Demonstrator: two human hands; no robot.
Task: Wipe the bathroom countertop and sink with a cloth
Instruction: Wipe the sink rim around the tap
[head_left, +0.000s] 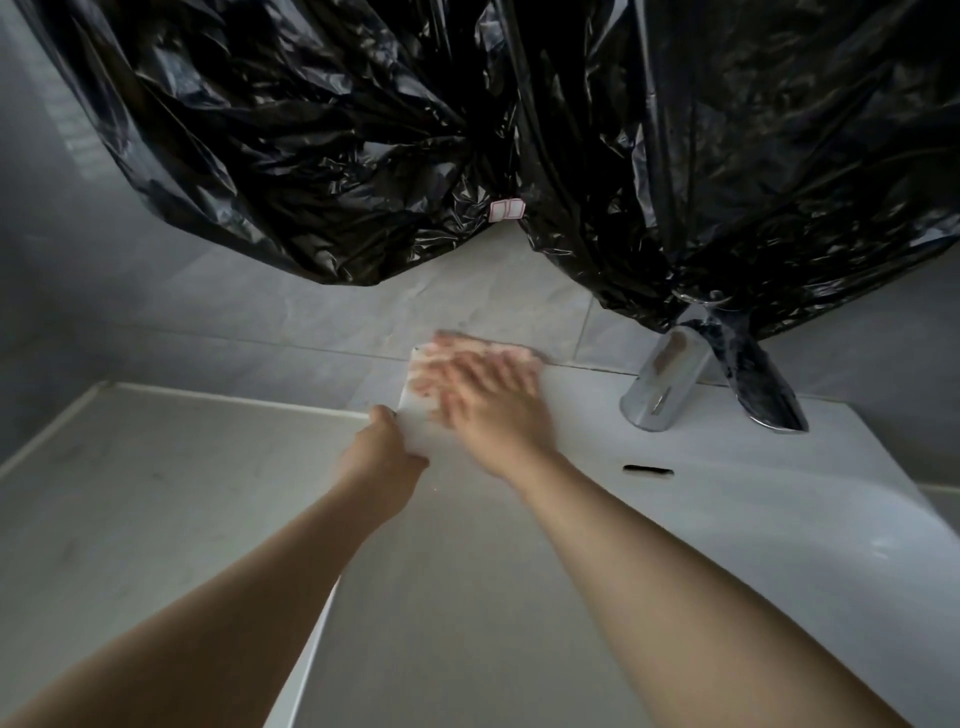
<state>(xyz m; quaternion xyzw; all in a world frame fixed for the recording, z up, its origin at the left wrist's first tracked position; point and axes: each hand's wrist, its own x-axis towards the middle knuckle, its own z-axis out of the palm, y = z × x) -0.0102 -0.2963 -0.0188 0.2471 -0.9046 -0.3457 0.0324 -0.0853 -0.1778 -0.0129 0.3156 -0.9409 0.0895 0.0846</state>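
The left hand (387, 441) grips the sink (727, 467) edge, likely bracing, while the right hand (493, 400), laid flat and open, presses a blurred, seemingly pink cloth (423, 371) onto the back rim.

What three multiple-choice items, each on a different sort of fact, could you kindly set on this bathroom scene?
1. Where does the cloth lie relative to the tap? A to its left; B to its right; C draped over it.
2. What colour is the plastic sheeting hanging above? A white; B black; C blue.
3. How is the right hand? A pressing flat on the cloth; B clenched in a fist; C raised in the air.
Answers: 1 A, the cloth sits on the sink at its far corner, left of the tap; 2 B, it is glossy black; 3 A, straight fingers spread over the cloth.
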